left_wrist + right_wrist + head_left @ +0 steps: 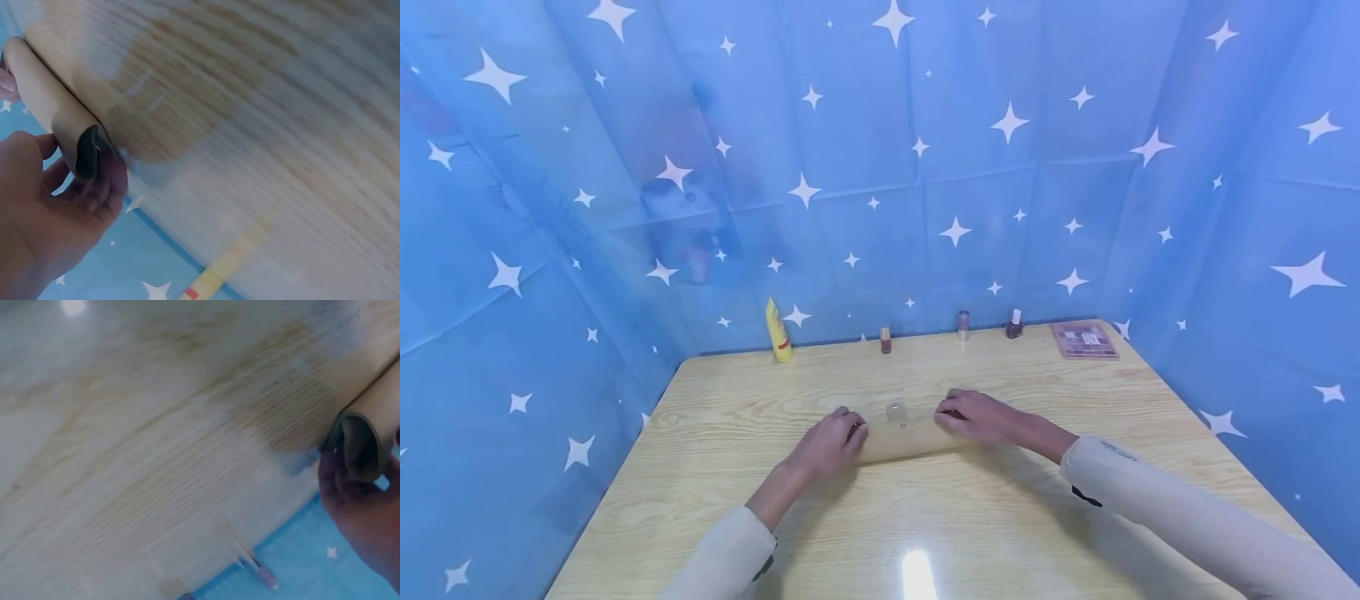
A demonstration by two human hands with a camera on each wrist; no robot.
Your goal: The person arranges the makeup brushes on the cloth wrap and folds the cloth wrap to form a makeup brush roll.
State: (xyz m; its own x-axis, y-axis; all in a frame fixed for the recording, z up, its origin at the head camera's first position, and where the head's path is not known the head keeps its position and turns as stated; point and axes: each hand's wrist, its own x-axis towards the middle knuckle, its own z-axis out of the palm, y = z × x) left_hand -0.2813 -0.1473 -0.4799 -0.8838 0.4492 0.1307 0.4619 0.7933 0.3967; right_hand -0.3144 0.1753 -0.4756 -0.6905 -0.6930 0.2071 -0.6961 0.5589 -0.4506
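Observation:
A beige roll-up case (904,443) lies crosswise over the middle of the table. A small snap tab (896,411) sticks up from its far edge. My left hand (829,440) grips the roll's left end, fingers curled round it; in the left wrist view the dark lining (89,153) shows at that end. At the other end my right hand (979,417) holds the roll with bent fingers. The right wrist view shows the open end of the curled layers (361,445). What lies inside the roll, if anything, cannot be made out.
Along the back edge of the wood-grain table (700,467) stand a yellow tube (778,332), a small dark red bottle (886,341), a pinkish tube (963,326) and a dark nail polish bottle (1014,324). A makeup palette (1084,342) lies back right. Behind hangs a blue star-patterned curtain (865,233).

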